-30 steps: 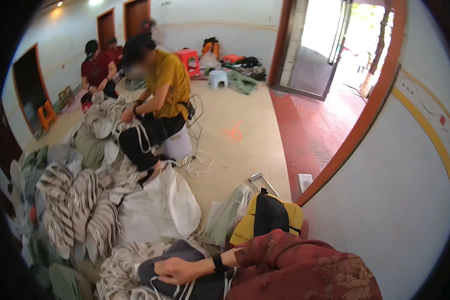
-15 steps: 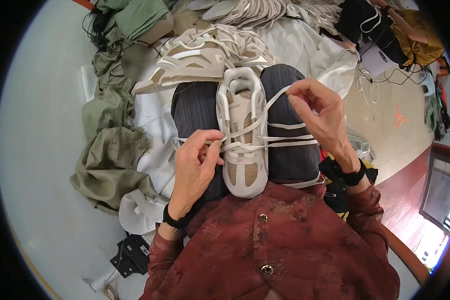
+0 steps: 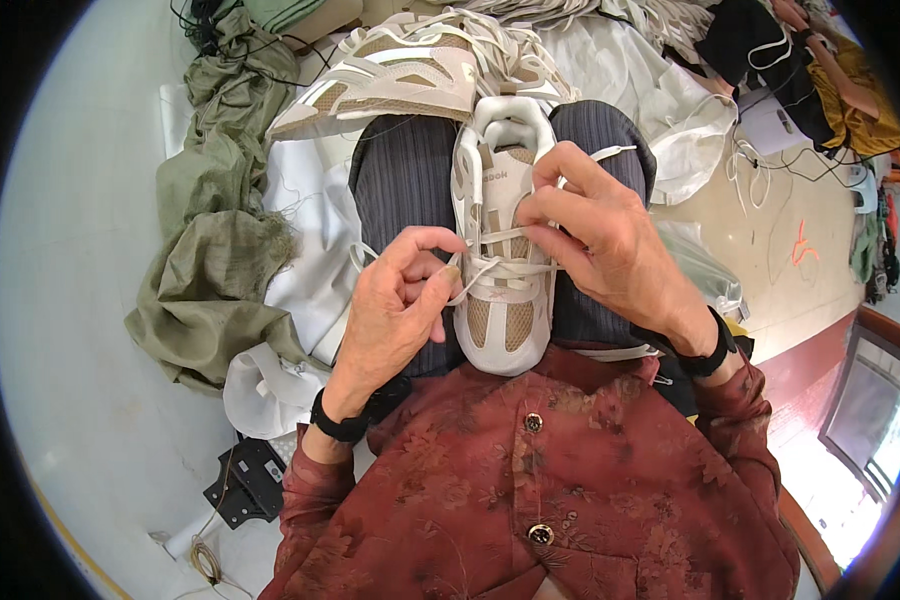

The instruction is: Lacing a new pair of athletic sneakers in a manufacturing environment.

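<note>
A cream and beige sneaker (image 3: pixel 502 335) lies between my knees, toe toward me and tongue facing up. Pale shoelace (image 3: pixel 510 268) crosses its front, partly threaded through the eyelets. My left hand (image 3: pixel 395 305) is closed at the shoe's left eyelet edge, thumb and forefinger on the shoelace where a small loop hangs. On the right eyelet row, my right hand (image 3: pixel 610 245) pinches the shoelace; its fingers hide the exact eyelet. A tipped lace end sticks out beyond the right knuckles.
More laced sneakers (image 3: pixel 400 75) are piled just beyond my knees. Olive cloth (image 3: pixel 210 250) and white fabric (image 3: pixel 315 240) lie at left. Another person's arm (image 3: pixel 840 75), dark cloth and cables (image 3: pixel 820 155) are at far right. A black flat part (image 3: pixel 245 483) sits lower left.
My right hand has come in from the right, down onto the shoe's eyelet edge. The long lace strands stretched to the right are no longer drawn out. My left hand stays by the left edge.
</note>
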Demonstrator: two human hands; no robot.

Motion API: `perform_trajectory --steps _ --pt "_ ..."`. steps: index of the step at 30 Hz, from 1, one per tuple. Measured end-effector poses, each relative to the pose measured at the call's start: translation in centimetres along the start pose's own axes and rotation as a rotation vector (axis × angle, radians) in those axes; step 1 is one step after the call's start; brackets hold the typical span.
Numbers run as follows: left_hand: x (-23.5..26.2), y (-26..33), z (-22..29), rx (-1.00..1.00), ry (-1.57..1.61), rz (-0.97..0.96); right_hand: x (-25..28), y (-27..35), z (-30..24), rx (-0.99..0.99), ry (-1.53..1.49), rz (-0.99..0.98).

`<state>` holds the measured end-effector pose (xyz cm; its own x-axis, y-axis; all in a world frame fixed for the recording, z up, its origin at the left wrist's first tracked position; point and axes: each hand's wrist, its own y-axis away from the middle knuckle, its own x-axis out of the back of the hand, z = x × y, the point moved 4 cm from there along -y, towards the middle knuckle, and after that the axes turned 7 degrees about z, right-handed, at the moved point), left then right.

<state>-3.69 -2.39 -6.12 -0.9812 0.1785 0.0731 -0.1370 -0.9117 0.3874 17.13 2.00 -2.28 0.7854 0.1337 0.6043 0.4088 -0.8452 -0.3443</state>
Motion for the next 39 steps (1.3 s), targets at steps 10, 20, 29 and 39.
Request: perform_trajectory --steps 10,20,29,39 --pt "0.1 -1.1 0.1 0.040 -0.325 -0.128 -0.5 -0.5 -0.6 -0.012 -0.109 -0.019" --pt "1.1 -3.9 2.4 0.196 -0.263 -0.400 -0.8 -0.2 1.6 -0.452 -0.478 -0.046" --pt "1.8 -6.0 3.9 -0.196 -0.421 -0.482 3.4 -0.1 9.9 -0.733 -1.193 0.214" --pt "1.5 -6.3 3.5 -0.266 -0.514 -0.507 14.9 3.0 25.0 -0.850 -1.426 0.703"
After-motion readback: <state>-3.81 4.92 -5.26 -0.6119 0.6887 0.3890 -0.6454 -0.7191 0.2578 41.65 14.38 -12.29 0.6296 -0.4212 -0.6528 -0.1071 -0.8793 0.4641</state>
